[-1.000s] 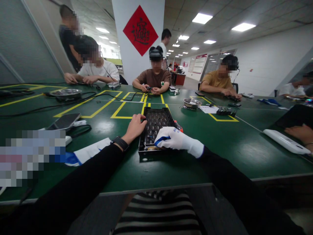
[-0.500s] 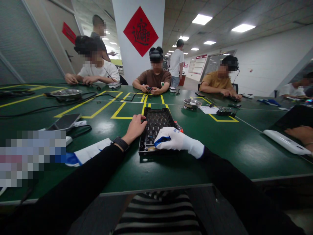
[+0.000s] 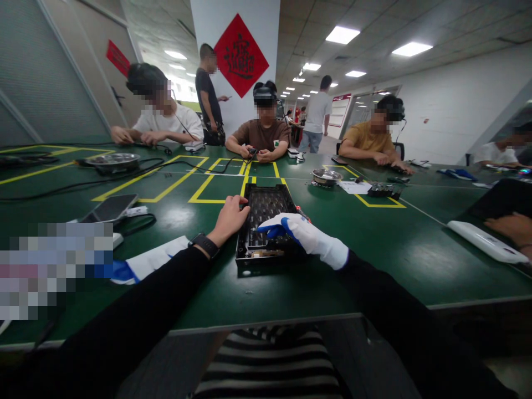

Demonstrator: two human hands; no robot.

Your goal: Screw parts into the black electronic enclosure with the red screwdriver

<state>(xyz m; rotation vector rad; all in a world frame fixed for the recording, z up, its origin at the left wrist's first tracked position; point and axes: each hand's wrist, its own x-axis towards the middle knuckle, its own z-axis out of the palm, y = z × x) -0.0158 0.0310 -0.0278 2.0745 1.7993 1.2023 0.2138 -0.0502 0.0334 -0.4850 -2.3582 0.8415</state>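
A black rectangular casing (image 3: 270, 202) lies lengthwise in front of me, its inside covered with rows of small shiny parts. At its near end a tan strip (image 3: 266, 253) shows. My bare left hand (image 3: 230, 219), with a dark watch at the wrist, has its bent fingers on the casing's left rim, gripping it. Over the near right part of the casing is my right hand (image 3: 297, 230), in a white glove with blue finger coating. Its fingers are apart and stretch left, with nothing visible held. A red-orange item (image 3: 302, 211) beside the casing is mostly hidden by this hand.
A white and blue glove (image 3: 155, 259) lies by my left forearm, near a phone-like slab (image 3: 110, 208). Steel bowls (image 3: 327, 176), black parts (image 3: 380, 190) and cables stand farther off. A white device (image 3: 486, 241) is at right. Several people sit around the green table.
My right hand's fingers have spread and lifted from the near end of the casing, uncovering more of the tan strip. My left hand stays put. Two people in the background have walked rightward.
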